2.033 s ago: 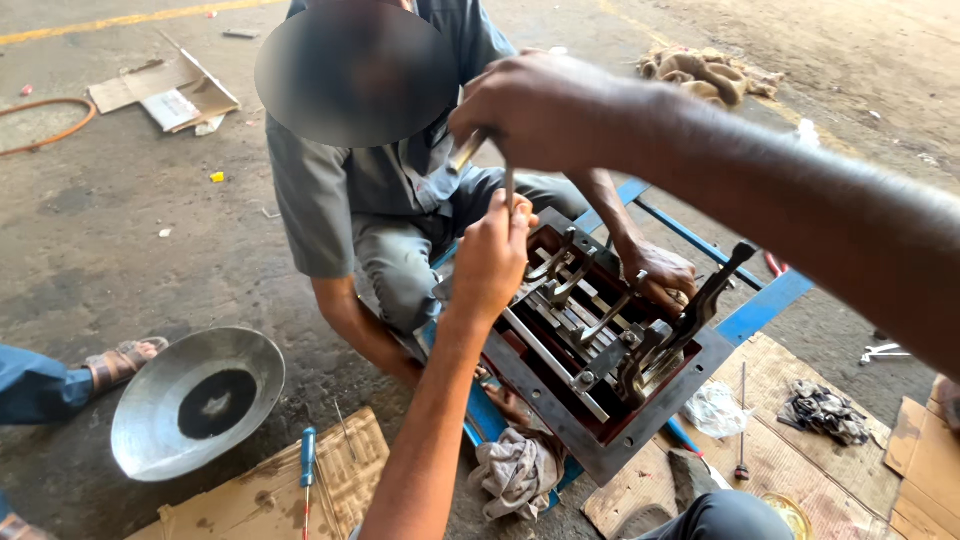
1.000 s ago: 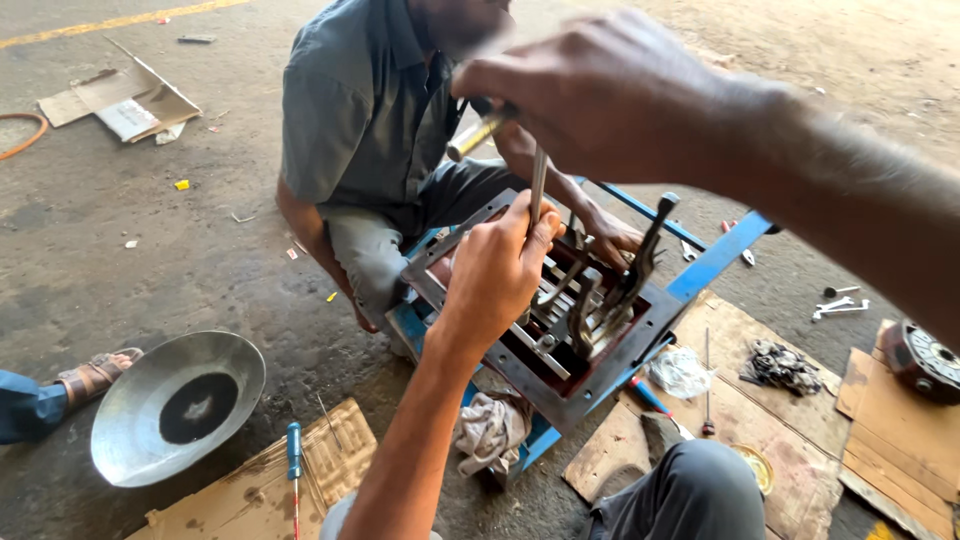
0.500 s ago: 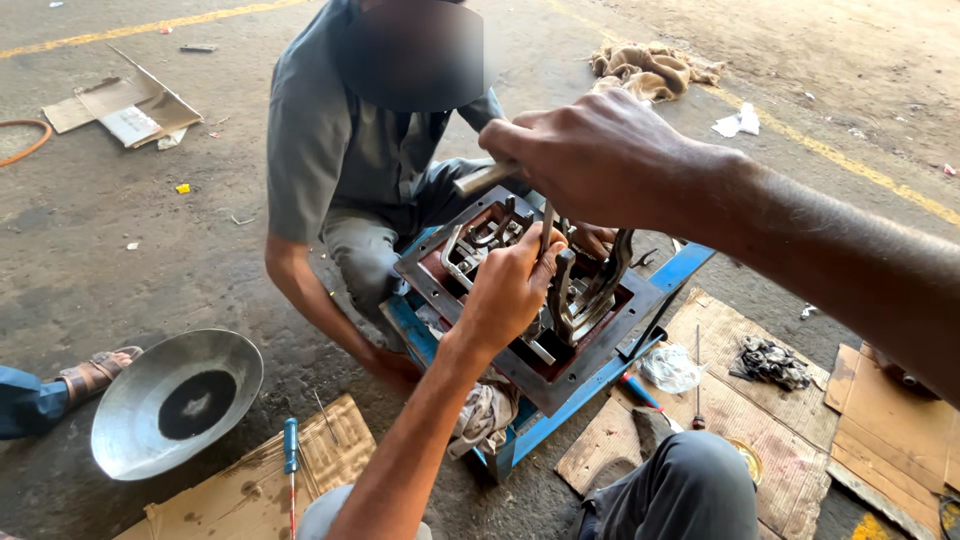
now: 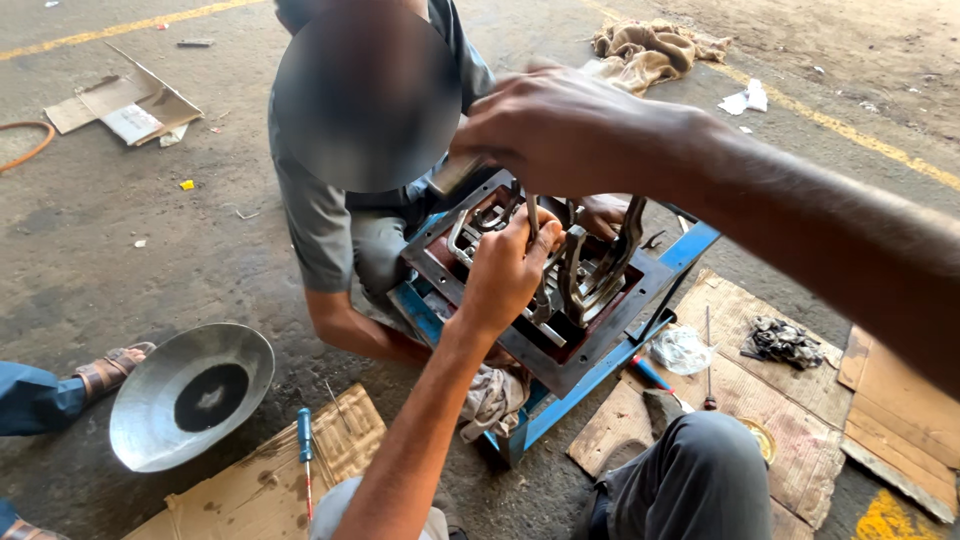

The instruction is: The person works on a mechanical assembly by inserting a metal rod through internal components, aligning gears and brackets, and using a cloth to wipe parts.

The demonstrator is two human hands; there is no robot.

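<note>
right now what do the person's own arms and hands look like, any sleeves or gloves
Both are bare: no gloves, sleeves, watch or rings show. The left hand sits on a lean forearm rising from the bottom edge; the right hand leads a thicker-looking forearm from the right edge, close to the camera and slightly blurred.

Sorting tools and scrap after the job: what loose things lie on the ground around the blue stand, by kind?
Screwdrivers: 3
Metal bowl: 1
Rags: 2
Cardboard pieces: 4
Clear plastic bag: 1
Total: 11
</note>
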